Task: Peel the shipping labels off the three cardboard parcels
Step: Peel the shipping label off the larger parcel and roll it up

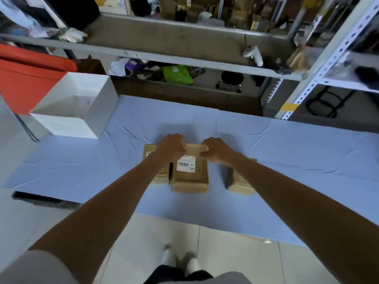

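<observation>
Left hand [171, 148]: fingers [182, 146] curled tight, knuckles up, gripping the far top edge of the middle parcel [189, 179]. Right hand [217, 150]: fingers [205, 153] also curled, gripping the same far edge near the left hand. A short strip of bare cardboard shows between the two hands. Cannot tell whether the fingertips pinch cardboard alone or a label edge as well. Count: three cardboard parcels in a row on the blue-covered counter [287, 160]. The left parcel [149, 150] sits just beside the middle one, mostly hidden under the left forearm. The right parcel [240, 185] stands apart across a gap of cloth, its top covered by the right forearm. One white label [185, 166] with a barcode lies flat on top of the middle parcel; a sliver of a second shows on the left parcel. Both arms are bare, stretched forward and converging. One open white box [75, 105] sits at the counter's far left corner.
</observation>
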Demonstrator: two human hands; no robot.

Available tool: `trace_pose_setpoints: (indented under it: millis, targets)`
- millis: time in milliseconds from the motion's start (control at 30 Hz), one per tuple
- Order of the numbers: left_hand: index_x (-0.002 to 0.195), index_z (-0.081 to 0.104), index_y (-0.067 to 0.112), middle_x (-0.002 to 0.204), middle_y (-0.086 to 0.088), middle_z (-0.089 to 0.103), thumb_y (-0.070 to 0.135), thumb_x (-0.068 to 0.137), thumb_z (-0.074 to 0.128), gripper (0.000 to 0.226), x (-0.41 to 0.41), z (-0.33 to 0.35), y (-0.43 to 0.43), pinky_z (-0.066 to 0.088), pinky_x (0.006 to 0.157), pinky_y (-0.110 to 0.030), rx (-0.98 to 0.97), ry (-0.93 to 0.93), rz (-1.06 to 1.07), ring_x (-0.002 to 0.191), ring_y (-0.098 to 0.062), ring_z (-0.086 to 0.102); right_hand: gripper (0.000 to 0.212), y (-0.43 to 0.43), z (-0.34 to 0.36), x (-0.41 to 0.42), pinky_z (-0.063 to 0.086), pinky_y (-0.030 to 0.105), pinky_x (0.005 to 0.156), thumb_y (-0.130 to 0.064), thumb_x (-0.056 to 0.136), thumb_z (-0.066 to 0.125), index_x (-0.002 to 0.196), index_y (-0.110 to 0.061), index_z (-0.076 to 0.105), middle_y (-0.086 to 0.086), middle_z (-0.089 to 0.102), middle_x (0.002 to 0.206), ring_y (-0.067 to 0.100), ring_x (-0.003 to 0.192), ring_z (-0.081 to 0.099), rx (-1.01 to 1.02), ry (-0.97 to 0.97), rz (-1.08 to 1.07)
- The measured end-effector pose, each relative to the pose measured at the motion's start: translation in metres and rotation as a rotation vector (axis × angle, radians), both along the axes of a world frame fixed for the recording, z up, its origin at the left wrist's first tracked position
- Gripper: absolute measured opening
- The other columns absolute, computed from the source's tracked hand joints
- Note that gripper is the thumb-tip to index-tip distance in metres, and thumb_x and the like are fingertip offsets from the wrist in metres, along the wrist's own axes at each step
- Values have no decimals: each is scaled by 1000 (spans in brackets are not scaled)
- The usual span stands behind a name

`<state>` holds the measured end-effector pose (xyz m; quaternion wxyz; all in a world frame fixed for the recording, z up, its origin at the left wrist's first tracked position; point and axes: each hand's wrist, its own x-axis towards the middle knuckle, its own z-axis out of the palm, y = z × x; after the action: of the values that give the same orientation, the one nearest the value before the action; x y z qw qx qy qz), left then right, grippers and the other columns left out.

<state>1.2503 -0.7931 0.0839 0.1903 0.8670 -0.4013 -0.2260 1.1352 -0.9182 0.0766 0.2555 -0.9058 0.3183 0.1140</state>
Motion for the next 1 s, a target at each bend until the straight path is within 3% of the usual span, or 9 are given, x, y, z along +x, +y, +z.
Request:
trace_pose_setpoints:
  millis: [167,367,500,633,833,1000]
  targets:
    - [94,70,10,101,-5,71,5,83,58,17,0,-10,-14,53,90,-39,-16,15,-72,95,-23,66,42,-11,-9,-12,47,37,95,-25,89,60,126,-8,55,12,58,128,28,116,56,4,17,-87]
    - [96,71,8,102,-8,72,4,82,57,19,-11,-20,-36,53,91,-40,24,49,-53,99,-26,66,52,-22,-30,-28,43,36,101,-28,88,60,135,-6,48,13,50,138,30,127,48,59,74,-104]
    - [94,71,12,104,-8,71,4,81,55,22,-24,-19,-55,53,91,-40,33,75,18,100,-27,65,50,-40,-34,-34,45,38,98,-27,88,60,130,-2,49,16,53,133,32,122,51,88,84,-72]
    - [97,69,11,108,-8,70,6,84,53,21,-36,-20,-73,51,96,-40,35,69,91,106,-27,64,47,-56,-38,-39,44,34,84,-30,86,61,123,-4,51,16,55,125,32,113,55,129,71,-63]
    - [106,67,4,115,-13,66,8,89,50,25,-42,-20,-89,48,98,-40,33,72,113,111,-30,61,50,-66,-42,-44,49,40,92,-30,85,64,126,-5,50,15,56,127,32,113,57,197,83,-64]
    - [97,69,8,112,-8,68,4,86,51,22,-30,-27,-76,47,100,-39,40,79,130,109,-28,62,52,-55,-49,-38,48,40,96,-30,85,64,127,-4,50,15,56,130,31,116,56,219,88,-99]
